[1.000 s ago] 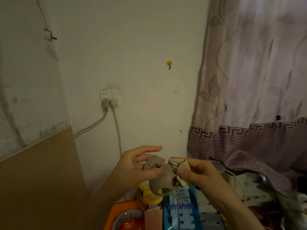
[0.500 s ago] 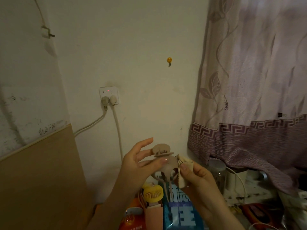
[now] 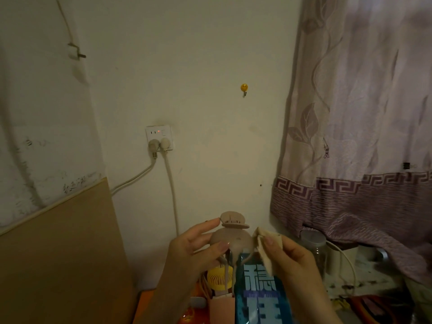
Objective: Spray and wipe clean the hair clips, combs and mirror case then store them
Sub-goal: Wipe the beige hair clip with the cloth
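A beige claw hair clip (image 3: 233, 239) is held up in front of the wall, its hinge tab on top and its teeth pointing down. My left hand (image 3: 194, 251) grips the clip between thumb and fingers on its left side. My right hand (image 3: 289, 256) pinches a folded pale cloth (image 3: 266, 246) whose edge touches the clip's right side. No combs, mirror case or spray bottle can be made out.
A blue carton with white characters (image 3: 259, 293) stands just below the clip, a small yellow fan (image 3: 216, 278) to its left. A clear jar (image 3: 314, 249) and white cable sit at the right under the curtain (image 3: 362, 136). A wall socket (image 3: 159, 136) with two plugs is above; a brown board (image 3: 60, 253) leans left.
The clip has been turned from lying sideways to upright with the hinge on top. The cloth has come off the clip's face and now sits at its right side. Both hands rose slightly.
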A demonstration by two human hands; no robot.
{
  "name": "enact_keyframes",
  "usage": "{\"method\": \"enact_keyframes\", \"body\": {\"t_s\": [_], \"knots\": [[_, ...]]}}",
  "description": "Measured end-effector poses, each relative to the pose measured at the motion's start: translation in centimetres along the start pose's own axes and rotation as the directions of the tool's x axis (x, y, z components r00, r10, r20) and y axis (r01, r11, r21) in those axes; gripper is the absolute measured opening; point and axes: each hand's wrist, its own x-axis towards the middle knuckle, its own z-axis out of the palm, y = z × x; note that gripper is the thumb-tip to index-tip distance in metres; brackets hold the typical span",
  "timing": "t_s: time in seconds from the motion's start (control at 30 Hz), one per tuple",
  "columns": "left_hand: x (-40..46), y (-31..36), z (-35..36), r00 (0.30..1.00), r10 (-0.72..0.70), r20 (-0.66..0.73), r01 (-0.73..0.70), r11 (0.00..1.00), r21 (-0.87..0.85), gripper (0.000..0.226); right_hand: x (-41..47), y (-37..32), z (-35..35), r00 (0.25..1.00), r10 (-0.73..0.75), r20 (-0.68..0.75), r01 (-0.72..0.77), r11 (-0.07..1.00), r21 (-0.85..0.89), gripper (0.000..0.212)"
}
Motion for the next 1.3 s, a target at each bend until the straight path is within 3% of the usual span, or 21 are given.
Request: {"method": "enact_keyframes", "body": {"t_s": [0.13, 0.33, 0.57, 0.67, 0.8, 0.97, 1.1, 1.3], "knots": [[-0.2, 0.3, -0.4, 0.999, -0.007, 0.039, 0.005, 0.999, 0.044, 0.06, 0.2, -1.4, -0.3, 0.985, -0.171, 0.002, 0.169, 0.975, -0.145, 0.031], [-0.5, 0.8, 0.3, 0.994, -0.013, 0.109, 0.002, 0.996, 0.093, 0.058, 0.5, -2.6, 0.6, 0.869, -0.426, 0.251, 0.493, 0.783, -0.379, 0.027], [-0.7, 1.1, 0.5, 0.995, -0.011, 0.1, 0.004, 0.998, 0.07, 0.058, 0.5, -2.4, 0.7, 0.741, -0.57, 0.354, 0.665, 0.556, -0.498, 0.022], [-0.8, 1.0, 0.6, 0.996, 0.009, 0.093, -0.016, 0.997, 0.077, 0.058, 0.5, -2.3, 0.6, 0.712, -0.611, 0.344, 0.688, 0.513, -0.513, 0.02], [-0.9, 1.0, 0.2, 0.997, 0.03, 0.076, -0.037, 0.996, 0.086, 0.059, 0.4, -2.1, -0.7, 0.749, -0.606, 0.267, 0.637, 0.551, -0.539, 0.017], [-0.9, 1.4, -0.5, 0.984, 0.054, 0.169, -0.079, 0.986, 0.148, 0.065, 0.6, -3.1, -2.1, 0.902, -0.419, 0.104, 0.424, 0.814, -0.398, 0.017], [-1.1, 1.3, 0.0, 0.969, 0.044, 0.244, -0.094, 0.976, 0.197, 0.06, 0.7, -4.1, -1.9, 0.952, -0.228, 0.203, 0.283, 0.911, -0.302, 0.028], [-1.1, 1.1, 0.2, 0.956, 0.032, 0.291, -0.105, 0.966, 0.238, 0.051, 1.6, -4.0, -2.0, 0.936, -0.005, 0.353, 0.129, 0.936, -0.328, 0.048]]}}
